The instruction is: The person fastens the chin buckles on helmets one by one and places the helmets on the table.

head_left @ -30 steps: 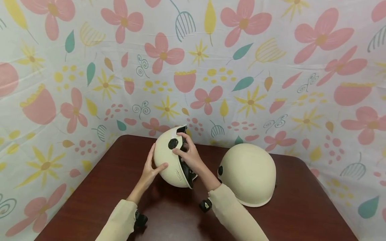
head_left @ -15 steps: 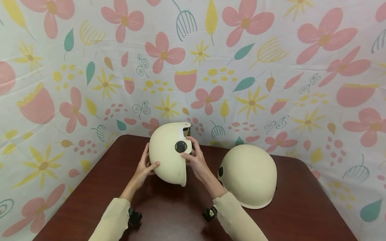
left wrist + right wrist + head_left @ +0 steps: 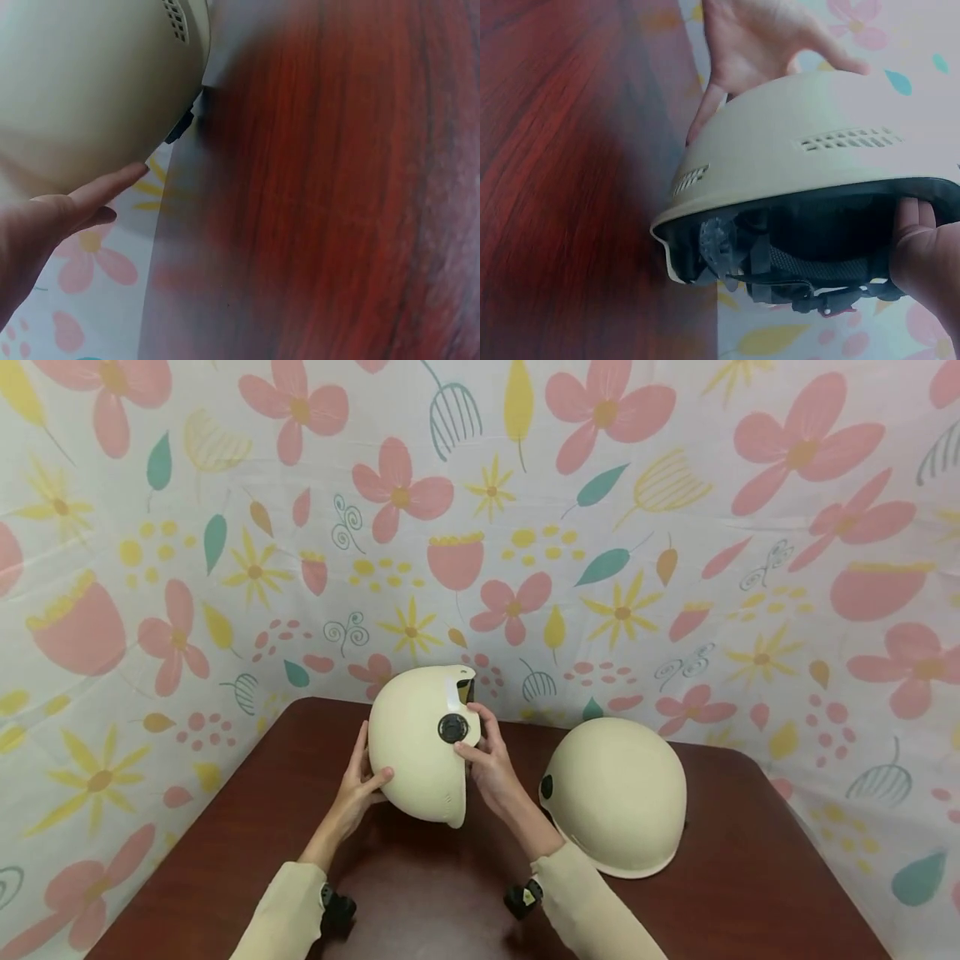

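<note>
A cream helmet [image 3: 412, 752] is held up over the table, its black round side disc [image 3: 453, 727] facing the head camera. My left hand [image 3: 356, 789] cups the shell from the left, thumb on the near side and other fingers partly hidden behind. At the right rim, below the disc, my right hand [image 3: 491, 768] grips the edge, thumb outside and fingers reaching in. The right wrist view shows the helmet's vent slots [image 3: 847, 140], dark lining [image 3: 832, 232] and black straps [image 3: 832, 300]. A second cream helmet [image 3: 615, 793] rests at the right, touched by neither hand.
The dark red wooden table [image 3: 225, 843] lies beneath the hands. A flowered cloth wall [image 3: 495, 535] rises close behind its far edge. Black wrist devices [image 3: 337, 914] hang under both sleeves; the right forearm passes close to the second helmet.
The held helmet has turned, so its disc now faces the head camera and its dark inside is mostly out of that view. Both hands moved with it. Over the last half second little has shifted.
</note>
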Tool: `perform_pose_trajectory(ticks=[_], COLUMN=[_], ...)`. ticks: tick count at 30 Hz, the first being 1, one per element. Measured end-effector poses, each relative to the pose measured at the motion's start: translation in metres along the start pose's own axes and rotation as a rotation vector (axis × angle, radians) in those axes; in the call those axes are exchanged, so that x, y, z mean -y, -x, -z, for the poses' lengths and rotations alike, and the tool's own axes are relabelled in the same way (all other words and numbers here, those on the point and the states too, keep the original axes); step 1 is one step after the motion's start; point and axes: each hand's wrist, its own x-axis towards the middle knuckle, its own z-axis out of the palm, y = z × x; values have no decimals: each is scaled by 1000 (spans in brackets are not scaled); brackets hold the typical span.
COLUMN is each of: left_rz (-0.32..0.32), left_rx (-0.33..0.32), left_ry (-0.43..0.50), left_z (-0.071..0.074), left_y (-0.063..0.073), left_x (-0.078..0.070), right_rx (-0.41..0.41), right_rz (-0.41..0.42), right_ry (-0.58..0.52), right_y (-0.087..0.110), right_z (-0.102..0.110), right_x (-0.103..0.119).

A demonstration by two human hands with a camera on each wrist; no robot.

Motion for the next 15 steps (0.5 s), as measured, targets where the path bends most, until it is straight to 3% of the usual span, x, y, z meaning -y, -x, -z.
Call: perform_pose_trajectory(ticks=[10,15], left_rz=[-48,-69], left_rx=[-6,-24], left_ry=[22,14], left_z=[0,-1], left_y=[3,6], left_x=[-1,-5], right_rx=[-6,41], right_rz=[12,10], right_ry=[-57,14], right_y=[6,6], right_z=[4,10], right_x=[0,3])
